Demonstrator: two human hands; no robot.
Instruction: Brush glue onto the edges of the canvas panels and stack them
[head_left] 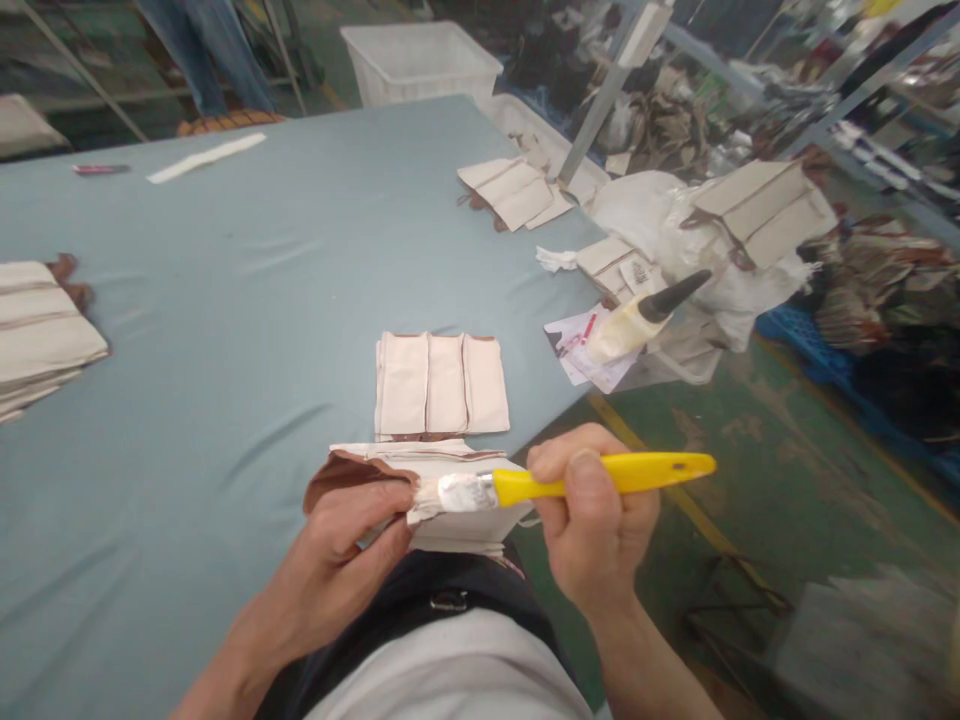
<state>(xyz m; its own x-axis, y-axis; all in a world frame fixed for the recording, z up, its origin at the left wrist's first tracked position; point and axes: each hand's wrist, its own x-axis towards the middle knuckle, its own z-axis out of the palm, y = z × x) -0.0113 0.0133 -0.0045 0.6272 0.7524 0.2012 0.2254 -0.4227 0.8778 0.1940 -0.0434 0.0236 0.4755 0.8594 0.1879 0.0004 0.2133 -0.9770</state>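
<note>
My right hand (592,520) is closed round the yellow handle of a brush (600,480), whose whitish bristles rest on a stack of cream fabric pieces (457,500) at the table's near edge. My left hand (352,545) pinches the brown-backed flap of the top piece and holds it folded back beside the bristles. Just beyond lies a row of cream fabric pieces (441,385) laid side by side on the blue-grey table (225,330).
A glue bottle with a black nozzle (645,315) lies on paper at the table's right edge. More fabric stacks lie at far left (37,330), back right (514,190) and on white bags (765,210). White crates (420,60) stand behind; a person's legs (202,50) are beyond the table.
</note>
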